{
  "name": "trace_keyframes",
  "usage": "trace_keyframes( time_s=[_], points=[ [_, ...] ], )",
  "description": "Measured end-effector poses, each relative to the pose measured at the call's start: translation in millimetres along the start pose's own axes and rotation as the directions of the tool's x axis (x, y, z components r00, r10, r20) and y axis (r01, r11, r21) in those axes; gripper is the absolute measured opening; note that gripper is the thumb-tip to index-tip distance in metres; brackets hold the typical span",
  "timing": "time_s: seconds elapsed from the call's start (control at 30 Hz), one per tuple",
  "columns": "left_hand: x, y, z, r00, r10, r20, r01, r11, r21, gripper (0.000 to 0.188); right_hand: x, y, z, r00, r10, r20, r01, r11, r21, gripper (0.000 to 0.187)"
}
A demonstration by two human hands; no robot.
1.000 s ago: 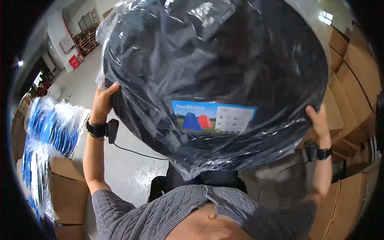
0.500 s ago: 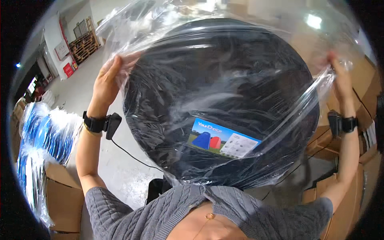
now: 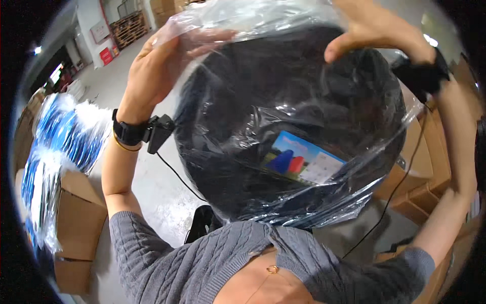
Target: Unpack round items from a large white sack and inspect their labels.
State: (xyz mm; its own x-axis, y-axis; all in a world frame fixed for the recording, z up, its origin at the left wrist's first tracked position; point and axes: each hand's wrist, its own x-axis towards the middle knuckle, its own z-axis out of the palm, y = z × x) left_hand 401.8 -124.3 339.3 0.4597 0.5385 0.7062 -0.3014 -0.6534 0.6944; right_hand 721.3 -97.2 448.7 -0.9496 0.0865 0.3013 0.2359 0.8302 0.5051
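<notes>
A large round black flat case [image 3: 293,86] is in front of my chest, inside a clear plastic bag [image 3: 273,15]. A printed card [image 3: 304,157] with a blue tent and a red tent on it lies against the case under the plastic. At the case's upper left, my left hand [image 3: 157,76] grips the bag's gathered edge, its fingers showing through the film. My right hand [image 3: 374,30] reaches over the upper right rim. Its thumb stands apart from the fingers, whose tips run out of the picture at the top.
To the left, blue items in clear wrap [image 3: 68,126] are piled by an open cardboard box [image 3: 81,213]. More cardboard boxes [image 3: 425,167] stand on the right. Wooden pallets [image 3: 129,30] are by the far wall. Cables hang from both wrist straps.
My right hand has let go of the bag's right side and moved up and inward over the rim. My left hand has shifted slightly up and right, and the plastic has bunched along the top.
</notes>
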Motion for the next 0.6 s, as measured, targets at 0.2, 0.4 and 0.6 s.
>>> trace_keyframes(
  time_s=[0.2, 0.4, 0.6],
  points=[
    [-27, 15, 7, 0.990, -0.138, -0.001, 0.136, 0.975, 0.178, 0.037, 38, 19, 79, 0.937, 0.246, 0.248, -0.334, 0.840, 0.428, 0.056],
    [-113, -27, -45, 0.946, -0.230, -0.230, 0.257, 0.962, 0.095, 0.058, -9, 16, 46, 0.854, 0.487, 0.182, -0.519, 0.821, 0.239, 0.045],
    [-158, -123, -53, 0.643, -0.721, -0.257, 0.651, 0.692, -0.313, 0.054, -1, -2, -46, 0.605, 0.743, 0.287, -0.733, 0.660, -0.164, 0.040]
  ],
)
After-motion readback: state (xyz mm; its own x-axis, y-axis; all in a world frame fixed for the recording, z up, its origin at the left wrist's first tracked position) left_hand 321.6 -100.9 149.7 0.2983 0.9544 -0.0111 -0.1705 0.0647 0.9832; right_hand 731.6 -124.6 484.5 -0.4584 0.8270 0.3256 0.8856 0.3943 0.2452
